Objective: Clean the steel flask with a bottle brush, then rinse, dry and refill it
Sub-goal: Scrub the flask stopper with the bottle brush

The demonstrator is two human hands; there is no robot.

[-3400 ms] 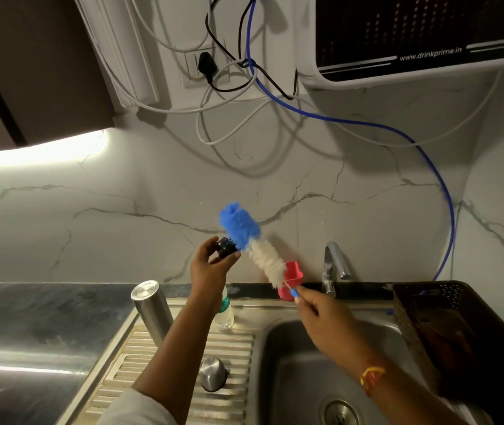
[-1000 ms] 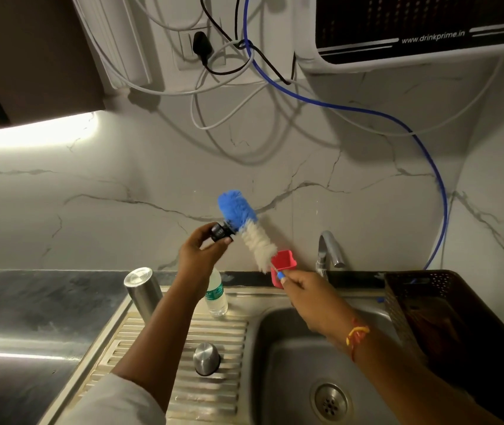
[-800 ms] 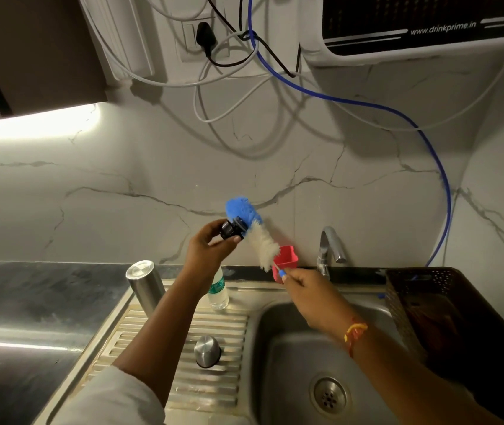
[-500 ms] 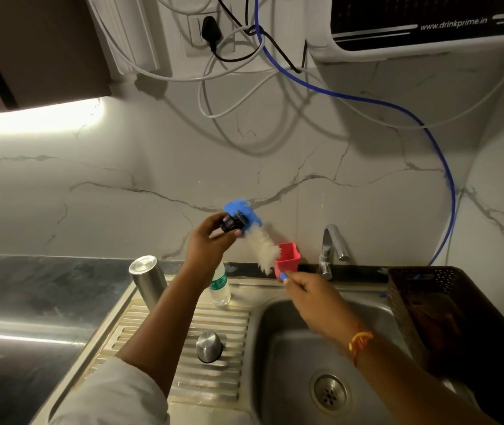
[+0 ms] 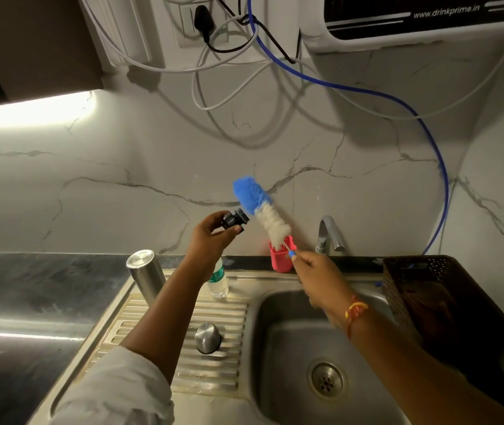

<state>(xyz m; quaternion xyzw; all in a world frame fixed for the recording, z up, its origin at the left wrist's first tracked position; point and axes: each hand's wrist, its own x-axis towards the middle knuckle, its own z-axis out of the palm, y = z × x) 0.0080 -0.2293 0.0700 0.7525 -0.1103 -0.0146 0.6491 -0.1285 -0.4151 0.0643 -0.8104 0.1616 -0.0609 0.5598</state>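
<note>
My left hand point(image 5: 210, 237) holds a small black flask stopper point(image 5: 234, 220) up in front of the marble wall. My right hand point(image 5: 318, 273) grips the handle of a bottle brush point(image 5: 263, 210) with a blue tip and white bristles, slanting up to the left. The brush's blue part lies right beside the stopper, just touching its edge. The steel flask point(image 5: 146, 276) stands on the drainboard's left edge, seemingly upside down. A steel cap point(image 5: 208, 337) sits on the drainboard ridges.
A small clear plastic bottle point(image 5: 218, 282) and a red cup point(image 5: 280, 258) stand at the sink's back edge. The tap point(image 5: 329, 234) rises behind the sink basin point(image 5: 287, 338). A dark perforated basket point(image 5: 428, 289) fills the right side. Cables and a blue hose point(image 5: 391, 99) hang above.
The brush has slid out past the stopper, so more blue tip shows above it than half a second ago. Both hands stay raised; the view shifted slightly.
</note>
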